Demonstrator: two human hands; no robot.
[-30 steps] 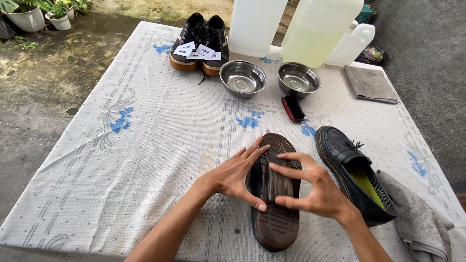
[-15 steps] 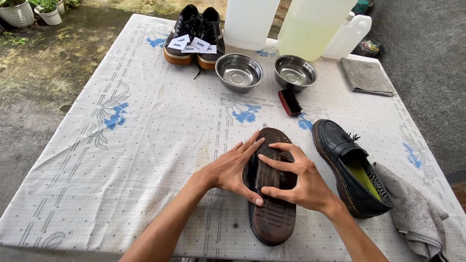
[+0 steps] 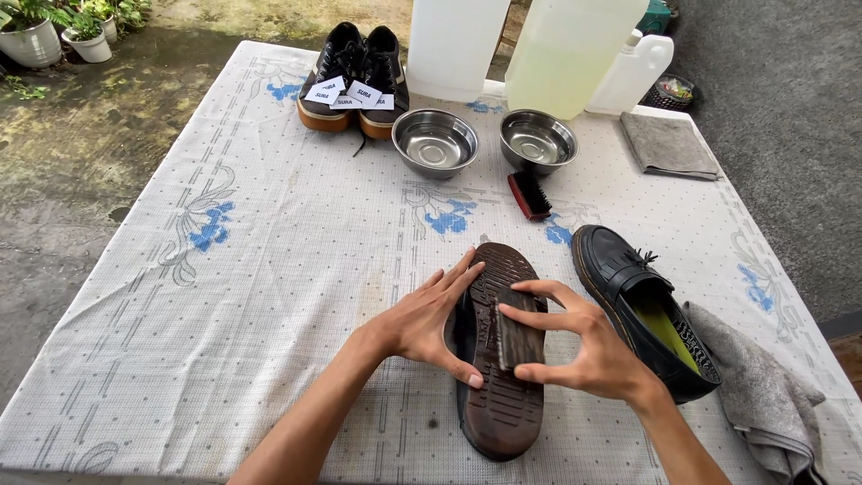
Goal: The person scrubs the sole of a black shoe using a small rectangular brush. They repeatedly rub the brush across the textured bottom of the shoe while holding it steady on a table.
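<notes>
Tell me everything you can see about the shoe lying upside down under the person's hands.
The upturned shoe is a dark loafer lying sole-up on the patterned tablecloth, toe pointing away. Its brown ridged rubber sole looks worn and dusty. The left hand steadies its left side, thumb on the sole; the right hand presses a small dark block onto the middle of the sole. Its mate stands upright alongside.

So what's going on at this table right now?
A person has a dark shoe turned sole-up on the patterned tablecloth. The left hand steadies its side, while the right hand presses a small dark brush-like block against the sole. The matching loafer sits upright to the right beside a grey cloth. Further back stand two metal bowls, a red-handled brush, black sneakers and large jugs.
</notes>
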